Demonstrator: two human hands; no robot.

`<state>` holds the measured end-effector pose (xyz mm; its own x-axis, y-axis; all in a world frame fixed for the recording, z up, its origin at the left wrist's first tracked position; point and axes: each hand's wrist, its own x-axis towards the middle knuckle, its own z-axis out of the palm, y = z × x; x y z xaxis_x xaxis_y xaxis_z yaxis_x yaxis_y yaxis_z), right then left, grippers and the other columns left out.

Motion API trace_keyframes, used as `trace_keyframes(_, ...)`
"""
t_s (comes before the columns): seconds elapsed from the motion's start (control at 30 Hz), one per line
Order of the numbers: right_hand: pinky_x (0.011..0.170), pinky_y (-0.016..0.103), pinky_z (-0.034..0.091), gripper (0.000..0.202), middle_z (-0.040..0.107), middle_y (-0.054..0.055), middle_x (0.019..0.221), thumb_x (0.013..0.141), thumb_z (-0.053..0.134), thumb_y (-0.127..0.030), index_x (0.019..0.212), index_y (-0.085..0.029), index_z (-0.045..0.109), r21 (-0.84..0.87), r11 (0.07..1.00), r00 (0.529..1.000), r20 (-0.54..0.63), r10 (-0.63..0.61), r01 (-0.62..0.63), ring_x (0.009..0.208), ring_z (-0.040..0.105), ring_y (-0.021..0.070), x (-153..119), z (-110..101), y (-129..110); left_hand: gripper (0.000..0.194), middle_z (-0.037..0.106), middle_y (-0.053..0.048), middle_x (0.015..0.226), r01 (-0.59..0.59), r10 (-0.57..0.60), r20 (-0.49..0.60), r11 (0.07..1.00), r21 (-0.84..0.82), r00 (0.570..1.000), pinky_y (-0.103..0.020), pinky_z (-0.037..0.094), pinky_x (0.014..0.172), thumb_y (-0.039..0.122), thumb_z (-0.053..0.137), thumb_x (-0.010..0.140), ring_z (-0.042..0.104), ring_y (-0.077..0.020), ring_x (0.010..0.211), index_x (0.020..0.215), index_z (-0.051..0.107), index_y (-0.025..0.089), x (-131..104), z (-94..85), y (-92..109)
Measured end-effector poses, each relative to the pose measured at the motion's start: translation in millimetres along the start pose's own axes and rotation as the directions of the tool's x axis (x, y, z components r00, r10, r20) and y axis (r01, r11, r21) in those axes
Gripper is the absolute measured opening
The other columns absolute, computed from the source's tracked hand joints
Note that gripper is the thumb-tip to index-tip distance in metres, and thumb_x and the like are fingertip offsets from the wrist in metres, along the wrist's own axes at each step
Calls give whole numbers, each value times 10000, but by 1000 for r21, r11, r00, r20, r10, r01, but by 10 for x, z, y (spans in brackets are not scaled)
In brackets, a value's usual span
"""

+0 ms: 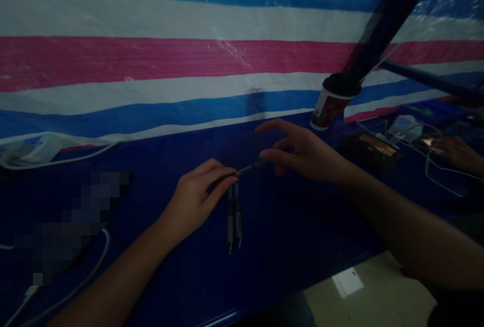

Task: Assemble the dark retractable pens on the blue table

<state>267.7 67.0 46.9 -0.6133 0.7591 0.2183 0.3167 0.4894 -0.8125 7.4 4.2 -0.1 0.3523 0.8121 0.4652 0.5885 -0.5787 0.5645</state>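
Between the thumb and fingers of my left hand [202, 188] is a slim dark pen [247, 168], its free end pointing toward the right. My right hand [293, 150] is beside that end, index finger stretched out and fingers apart; whether its lower fingers touch the pen is hard to make out in the dim light. Two more pens lie side by side on the blue table just below my left fingertips, a left one [230, 221] and a right one [238, 218], tips toward me.
A lidded paper cup [333, 102] stands at the back right by a dark post. Cables and a white adapter [405, 127] lie on the right, near another person's hand [459, 153]. A blurred-out object and a white cable [104, 256] are at left. Striped sheeting [170, 59] hangs behind.
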Motion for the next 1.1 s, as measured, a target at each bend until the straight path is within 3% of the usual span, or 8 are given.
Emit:
trace_keyframes(0.07, 594, 279, 466, 501, 704, -4, 748, 976, 674, -423, 1380, -169, 522, -73, 997, 1000, -23, 11, -13, 623, 647, 158, -1, 3, 2, 221, 712, -29, 915, 1, -1, 7, 1000, 1, 1000, -261, 539, 722, 290, 612, 1030, 699, -147, 790, 1101, 774, 158, -3, -3, -7)
trace_keyframes(0.17, 662, 280, 493, 644, 758, 53, 981, 865, 798, -387, 1408, -194, 512, -113, 991, 997, -25, -79, 76, 783, 691, 181, -7, 16, -12, 237, 712, -33, 917, 8, -8, 11, 1000, 8, 1000, -265, 543, 723, 309, 607, 1033, 699, -154, 797, 1106, 779, 164, -11, -3, -24)
trace_keyframes(0.3, 606, 265, 452, 377, 647, -39, 628, 1061, 507, -415, 1332, -164, 584, -148, 989, 993, 113, 46, -29, 570, 617, 147, -24, 50, -57, 250, 721, -35, 926, 22, -22, 23, 1000, 21, 1000, -273, 547, 730, 344, 605, 1034, 702, -164, 807, 1110, 789, 193, -16, 10, -43)
trace_keyframes(0.43, 659, 260, 470, 544, 764, 61, 1004, 926, 739, -345, 1400, -178, 531, -198, 977, 997, 34, -75, 80, 800, 698, 173, -32, 76, -69, 267, 729, -37, 904, 43, -43, -1, 999, 2, 999, -277, 554, 710, 384, 614, 1026, 707, -170, 784, 1080, 798, 197, -9, 22, -47)
trace_keyframes(0.57, 616, 264, 449, 369, 678, -27, 675, 1062, 537, -363, 1368, -161, 575, -217, 976, 999, 44, -23, 32, 596, 642, 143, -34, 71, -75, 244, 720, -28, 904, 16, -16, 23, 1000, -5, 1000, -268, 556, 711, 344, 609, 1030, 699, -157, 776, 1093, 795, 197, -11, 24, -42)
trace_keyframes(0.73, 720, 263, 501, 527, 797, 61, 1065, 917, 766, -266, 1389, -180, 549, -166, 980, 989, 111, -94, 112, 880, 741, 174, -28, 45, -52, 241, 715, -28, 902, -8, 7, 24, 1000, 12, 1000, -255, 548, 707, 317, 610, 1033, 701, -147, 777, 1095, 793, 173, -17, 21, -41)
trace_keyframes(0.83, 758, 263, 506, 328, 809, 35, 998, 965, 702, -217, 1277, -174, 612, -145, 983, 986, 140, -90, 111, 829, 742, 150, -24, 45, -38, 233, 714, -21, 893, -13, 12, 28, 1000, 25, 1000, -246, 547, 698, 313, 608, 1036, 701, -140, 768, 1084, 793, 180, -15, 7, -34)
trace_keyframes(1.1, 661, 244, 501, 229, 736, -5, 845, 982, 685, -272, 1184, -176, 632, 17, 1000, 989, 148, -22, 20, 660, 681, 112, -6, 83, -5, 234, 707, -22, 881, -85, 83, 22, 992, 88, 996, -230, 545, 660, 292, 579, 1055, 697, -133, 735, 1088, 771, 163, -24, -10, -18)
